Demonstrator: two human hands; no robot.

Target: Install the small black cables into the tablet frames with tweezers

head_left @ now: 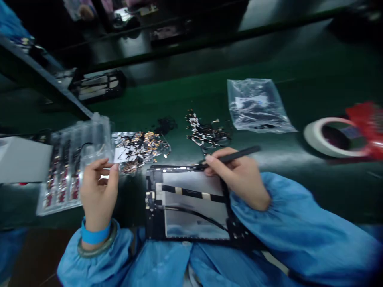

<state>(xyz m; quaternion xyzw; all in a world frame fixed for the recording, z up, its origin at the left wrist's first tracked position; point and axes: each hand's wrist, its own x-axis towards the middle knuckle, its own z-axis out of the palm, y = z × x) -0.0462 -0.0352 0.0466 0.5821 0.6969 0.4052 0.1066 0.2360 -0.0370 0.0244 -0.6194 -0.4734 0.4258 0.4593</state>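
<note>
A dark tablet-like device (194,223) lies at the bench's front edge, its inside showing a silvery panel, black-and-tan tape strips and a black cable. My right hand (236,175) grips black tweezers (239,154), their tip pointing left at the device's upper edge. What the tip touches is too blurred to tell. My left hand (100,191) hovers left of the device, by a clear compartment tray (67,159); its fingers are loosely bent and apart, with nothing visible in them. Small parts with gold-coloured ends (142,149) lie heaped on a silvery bag beside that hand.
Beyond the device lies a pile of thin dark cables (206,131). A clear plastic bag (259,105) is behind it to the right. At far right stand a white tape roll (314,139) and a red object (369,123). A pale box (25,159) sits far left.
</note>
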